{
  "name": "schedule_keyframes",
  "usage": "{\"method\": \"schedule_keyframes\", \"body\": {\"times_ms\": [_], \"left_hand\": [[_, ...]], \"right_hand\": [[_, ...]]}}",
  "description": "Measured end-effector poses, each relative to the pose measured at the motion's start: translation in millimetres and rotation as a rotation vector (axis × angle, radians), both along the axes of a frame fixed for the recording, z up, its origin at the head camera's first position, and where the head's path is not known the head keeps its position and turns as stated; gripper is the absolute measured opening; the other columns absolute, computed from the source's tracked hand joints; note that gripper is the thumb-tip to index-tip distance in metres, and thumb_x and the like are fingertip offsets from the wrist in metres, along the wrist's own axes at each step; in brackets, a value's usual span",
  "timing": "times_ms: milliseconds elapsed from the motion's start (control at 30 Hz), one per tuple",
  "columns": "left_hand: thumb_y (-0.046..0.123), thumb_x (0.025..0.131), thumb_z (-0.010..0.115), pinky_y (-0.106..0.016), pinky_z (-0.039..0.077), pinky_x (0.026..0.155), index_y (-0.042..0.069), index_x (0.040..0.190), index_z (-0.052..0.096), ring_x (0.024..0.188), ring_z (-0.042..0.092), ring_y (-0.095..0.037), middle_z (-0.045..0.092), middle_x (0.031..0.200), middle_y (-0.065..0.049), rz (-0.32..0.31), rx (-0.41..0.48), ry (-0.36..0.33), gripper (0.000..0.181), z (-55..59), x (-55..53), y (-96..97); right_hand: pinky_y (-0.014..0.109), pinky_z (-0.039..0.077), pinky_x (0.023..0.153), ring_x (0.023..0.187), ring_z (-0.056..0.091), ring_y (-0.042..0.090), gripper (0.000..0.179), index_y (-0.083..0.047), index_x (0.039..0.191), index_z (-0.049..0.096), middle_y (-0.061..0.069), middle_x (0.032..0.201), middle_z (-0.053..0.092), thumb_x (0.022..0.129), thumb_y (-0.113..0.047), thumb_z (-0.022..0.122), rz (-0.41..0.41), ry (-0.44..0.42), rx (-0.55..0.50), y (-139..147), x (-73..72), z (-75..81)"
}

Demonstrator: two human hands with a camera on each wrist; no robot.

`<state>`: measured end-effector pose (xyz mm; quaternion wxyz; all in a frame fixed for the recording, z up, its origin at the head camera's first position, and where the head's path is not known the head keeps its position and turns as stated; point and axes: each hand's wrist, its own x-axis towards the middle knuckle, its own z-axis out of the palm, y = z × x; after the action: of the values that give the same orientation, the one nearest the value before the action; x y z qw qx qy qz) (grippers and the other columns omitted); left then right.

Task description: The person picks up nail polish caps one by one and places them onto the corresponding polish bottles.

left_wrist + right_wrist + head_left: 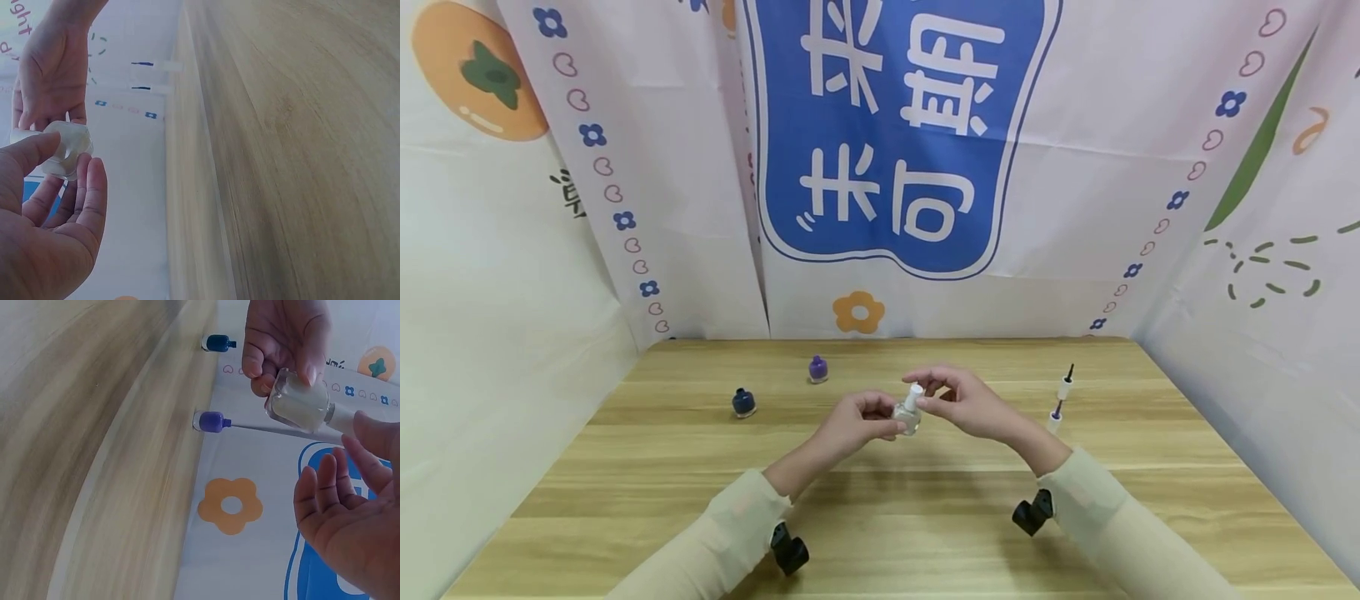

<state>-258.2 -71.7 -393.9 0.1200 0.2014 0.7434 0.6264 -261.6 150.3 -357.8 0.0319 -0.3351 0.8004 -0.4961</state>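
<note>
My left hand (852, 423) grips a clear glass nail polish bottle (907, 421) with pale, whitish polish, its thumb on one side and fingers on the other. The bottle is held above the table, tilted, with its white cap (914, 395) on the neck. Thumb and index finger of my right hand (964, 405) pinch that cap. In the right wrist view the cap (341, 419) points toward the right hand, whose other fingers are loosely spread. The glass body (70, 147) shows between thumb and fingers in the left wrist view.
On the wooden table (865, 533), a dark blue polish bottle (743, 403) and a purple one (817, 369) stand uncapped at the left. Two white brush caps (1065, 387) stand bristles up at the right. Printed cloth (1075, 217) hangs behind and at both sides.
</note>
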Motion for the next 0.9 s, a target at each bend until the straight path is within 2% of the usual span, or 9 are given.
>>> {"method": "schedule_keyframes", "body": {"times_ms": [167,433,733,900], "left_hand": [[0.008,0.087,0.073,-0.038,0.058,0.080,-0.007,0.109,0.064,0.084,0.064,-0.019,0.066,0.095,-0.011,-0.010,0.016,0.008,0.027,0.1,1.4,0.2],[0.006,0.088,0.071,-0.038,0.058,0.080,-0.008,0.109,0.063,0.084,0.065,-0.019,0.066,0.095,-0.011,-0.006,0.037,0.006,0.026,-0.1,3.1,-0.4],[0.005,0.087,0.072,-0.041,0.057,0.080,-0.007,0.108,0.065,0.084,0.065,-0.019,0.067,0.095,-0.011,0.009,0.051,0.008,0.025,-3.2,1.7,0.3],[0.002,0.087,0.071,-0.037,0.058,0.078,-0.007,0.108,0.065,0.083,0.065,-0.019,0.068,0.095,-0.011,0.012,0.052,0.014,0.024,-4.4,1.8,0.5]], "right_hand": [[0.030,0.050,0.069,0.091,0.054,0.024,0.024,-0.005,0.120,0.064,0.007,0.099,0.060,0.098,-0.009,0.059,-0.003,-0.028,0.006,-3,1.2,-3.2],[0.031,0.053,0.070,0.088,0.056,0.022,0.013,-0.004,0.106,0.064,0.005,0.094,0.061,0.094,-0.010,0.065,-0.092,-0.042,-0.026,-10,2.3,-8.7],[0.025,0.045,0.060,0.079,0.053,0.022,0.013,-0.006,0.098,0.061,0.006,0.087,0.059,0.092,-0.015,0.069,-0.168,-0.060,-0.074,-17,4.5,-15.1],[0.024,0.043,0.057,0.077,0.052,0.021,0.018,-0.006,0.094,0.059,0.005,0.085,0.059,0.091,-0.019,0.071,-0.207,-0.064,-0.086,-19,4.5,-20.4]]}}
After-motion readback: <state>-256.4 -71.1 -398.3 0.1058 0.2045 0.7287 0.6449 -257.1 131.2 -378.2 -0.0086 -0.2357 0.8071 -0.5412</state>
